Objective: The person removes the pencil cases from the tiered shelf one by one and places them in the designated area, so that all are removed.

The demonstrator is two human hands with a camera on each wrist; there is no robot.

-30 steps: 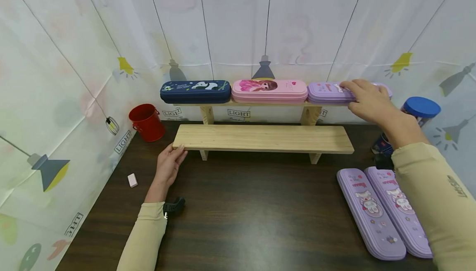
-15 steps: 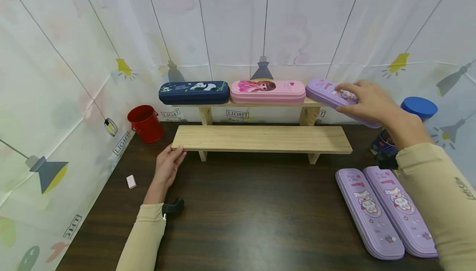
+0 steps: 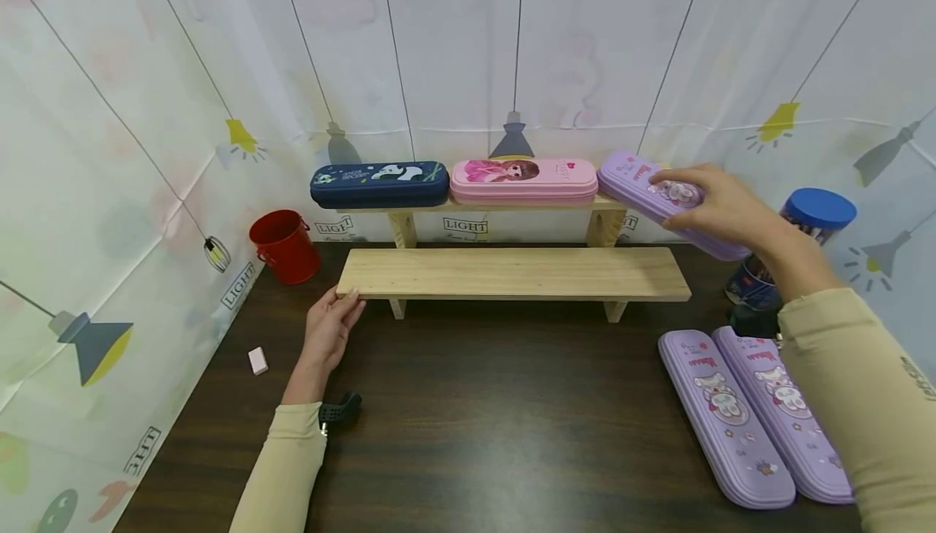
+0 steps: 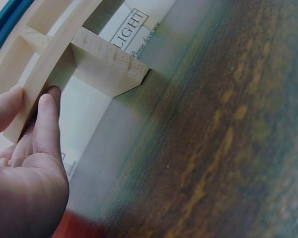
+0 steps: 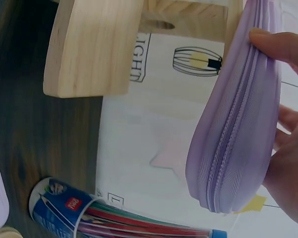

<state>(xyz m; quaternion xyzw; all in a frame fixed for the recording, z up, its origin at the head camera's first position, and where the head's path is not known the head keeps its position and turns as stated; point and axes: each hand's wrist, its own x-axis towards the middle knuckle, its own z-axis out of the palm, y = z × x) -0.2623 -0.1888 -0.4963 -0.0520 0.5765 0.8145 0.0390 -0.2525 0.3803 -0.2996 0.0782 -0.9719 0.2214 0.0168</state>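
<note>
My right hand [image 3: 734, 206] grips a lilac zip pencil case [image 3: 638, 181] with a cartoon print. The case tilts down to the right, its left end at the right end of the upper wooden board and its right end beyond it. In the right wrist view the thumb lies by the zip [image 5: 233, 119], fingers across the other side. My left hand [image 3: 329, 331] pinches the front left corner of the lower board of the two-tier wooden shelf [image 3: 512, 273], thumb on top and fingers underneath. A navy panda pencil case [image 3: 380, 185] and a pink one [image 3: 525, 184] lie along the upper board.
Two more lilac pencil cases [image 3: 725, 419] lie side by side at the table's right. A blue-lidded tub of pencils [image 3: 819, 212] stands behind my right forearm. A red bucket [image 3: 285, 247] and a white eraser [image 3: 258, 361] are at the left. A printed curtain hangs behind.
The lilac case lay level on the upper board. My right hand has lifted it, with its right end swung forward and down. My left hand stays at the board's corner.
</note>
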